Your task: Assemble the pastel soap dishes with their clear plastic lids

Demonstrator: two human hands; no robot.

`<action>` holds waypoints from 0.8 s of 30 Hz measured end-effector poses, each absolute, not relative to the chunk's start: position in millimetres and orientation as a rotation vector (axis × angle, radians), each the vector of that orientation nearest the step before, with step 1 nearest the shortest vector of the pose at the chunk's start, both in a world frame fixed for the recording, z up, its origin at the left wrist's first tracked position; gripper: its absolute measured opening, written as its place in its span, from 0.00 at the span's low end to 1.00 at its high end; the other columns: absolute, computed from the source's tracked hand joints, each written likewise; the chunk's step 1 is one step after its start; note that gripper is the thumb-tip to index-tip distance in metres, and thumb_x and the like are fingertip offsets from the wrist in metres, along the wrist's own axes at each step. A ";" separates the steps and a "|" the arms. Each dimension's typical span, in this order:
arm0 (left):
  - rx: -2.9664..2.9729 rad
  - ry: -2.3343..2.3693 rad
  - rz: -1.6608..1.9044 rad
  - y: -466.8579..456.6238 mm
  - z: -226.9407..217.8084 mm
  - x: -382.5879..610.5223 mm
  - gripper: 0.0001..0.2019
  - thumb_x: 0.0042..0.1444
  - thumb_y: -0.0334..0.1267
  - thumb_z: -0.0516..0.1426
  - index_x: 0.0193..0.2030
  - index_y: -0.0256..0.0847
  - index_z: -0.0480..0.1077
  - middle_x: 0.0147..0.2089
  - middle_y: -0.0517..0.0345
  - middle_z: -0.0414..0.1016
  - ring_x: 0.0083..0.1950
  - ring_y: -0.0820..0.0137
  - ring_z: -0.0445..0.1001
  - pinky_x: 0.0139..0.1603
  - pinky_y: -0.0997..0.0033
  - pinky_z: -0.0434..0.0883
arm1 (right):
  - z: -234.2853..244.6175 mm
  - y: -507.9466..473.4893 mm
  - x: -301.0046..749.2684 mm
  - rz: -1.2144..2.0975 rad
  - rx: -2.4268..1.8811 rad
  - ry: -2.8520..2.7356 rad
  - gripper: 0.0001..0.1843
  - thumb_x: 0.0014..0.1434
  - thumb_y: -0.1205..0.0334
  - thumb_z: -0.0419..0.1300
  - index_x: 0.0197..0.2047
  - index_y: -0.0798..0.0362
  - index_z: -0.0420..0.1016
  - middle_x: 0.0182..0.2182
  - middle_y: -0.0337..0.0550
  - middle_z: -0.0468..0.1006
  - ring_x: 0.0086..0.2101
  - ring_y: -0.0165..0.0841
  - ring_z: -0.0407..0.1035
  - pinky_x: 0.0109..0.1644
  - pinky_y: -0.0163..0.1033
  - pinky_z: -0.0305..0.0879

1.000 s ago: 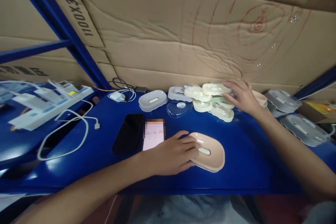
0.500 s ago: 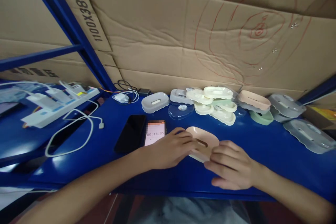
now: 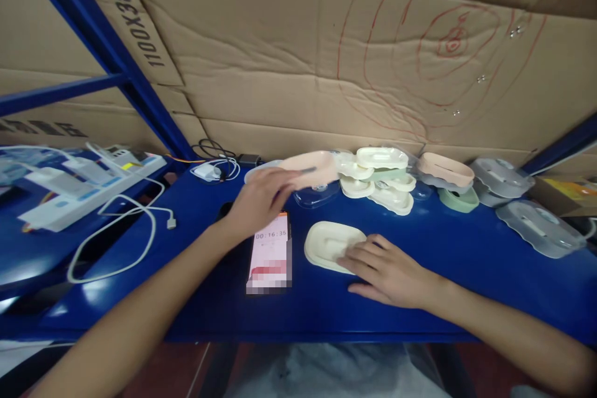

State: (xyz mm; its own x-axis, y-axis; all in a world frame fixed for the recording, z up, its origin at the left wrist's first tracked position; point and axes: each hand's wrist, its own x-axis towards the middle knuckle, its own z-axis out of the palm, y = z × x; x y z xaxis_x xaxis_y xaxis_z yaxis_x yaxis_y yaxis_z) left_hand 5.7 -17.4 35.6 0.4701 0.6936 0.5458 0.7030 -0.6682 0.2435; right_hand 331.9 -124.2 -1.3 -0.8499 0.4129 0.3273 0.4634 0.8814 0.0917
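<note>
My left hand (image 3: 254, 202) is closed on one end of a pink oval soap-dish shell (image 3: 310, 174) and holds it in the air above the back of the blue shelf (image 3: 457, 261), over a grey dish that it mostly hides. My right hand (image 3: 387, 270) lies flat with fingers spread on the near edge of a cream oval tray (image 3: 329, 242) that rests on the shelf in front of me. A phone (image 3: 271, 252) with a lit timer screen lies just left of the cream tray.
A pile of cream and green dish parts (image 3: 380, 177) sits at the back, with a pink and green dish (image 3: 445, 180) and grey dishes (image 3: 513, 189) to its right. Chargers, a white cable (image 3: 116, 236) and a power strip (image 3: 69, 193) lie at the left. Cardboard (image 3: 298, 56) walls the back.
My left hand lifted the pink shell off the shelf and carried it back and left. A cream tray now lies where it was, with my right hand resting on it.
</note>
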 end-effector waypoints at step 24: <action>-2.238 -1.534 -0.396 -0.5 4.7 -12.9 0.17 0.68 0.41 0.58 0.58 0.36 0.80 0.74 0.32 0.62 0.72 0.38 0.64 0.68 0.35 0.63 | -0.5 -112.0 336.0 -0.083 -0.560 -2.740 0.12 0.77 0.66 0.55 0.56 0.55 0.78 0.44 0.45 0.85 0.44 0.36 0.77 0.49 0.43 0.66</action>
